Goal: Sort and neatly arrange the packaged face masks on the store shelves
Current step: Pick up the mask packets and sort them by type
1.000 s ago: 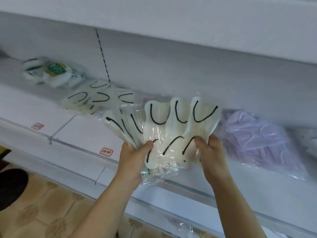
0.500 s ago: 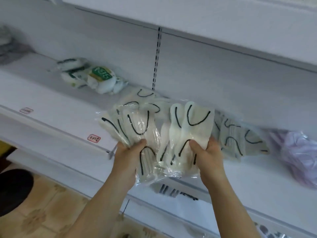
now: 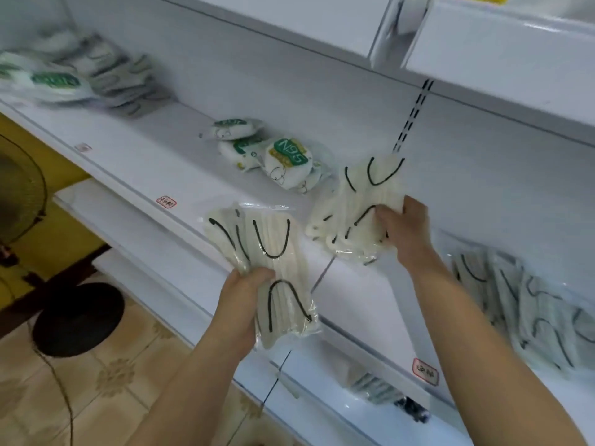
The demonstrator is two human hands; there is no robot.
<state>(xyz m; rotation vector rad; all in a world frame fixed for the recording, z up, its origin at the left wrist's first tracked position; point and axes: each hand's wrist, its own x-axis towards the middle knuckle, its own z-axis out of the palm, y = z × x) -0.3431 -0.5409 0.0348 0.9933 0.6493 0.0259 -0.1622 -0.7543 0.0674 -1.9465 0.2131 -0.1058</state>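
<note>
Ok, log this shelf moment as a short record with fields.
left hand: grips a bundle of white masks with black loops, held in front of the shelf edge
right hand: grips a second white bundle over the shelf
behind: N95 packs
right: more black-loop packs

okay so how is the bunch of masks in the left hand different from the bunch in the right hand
The left hand grips its bunch of masks out in front of the shelf edge; the right hand grips its bunch of masks over the shelf, close to the N95 packs. The left bunch stands nearly upright; the right bunch leans left and is more fanned. Both are cream masks with black ear loops in clear wrapping.
</note>
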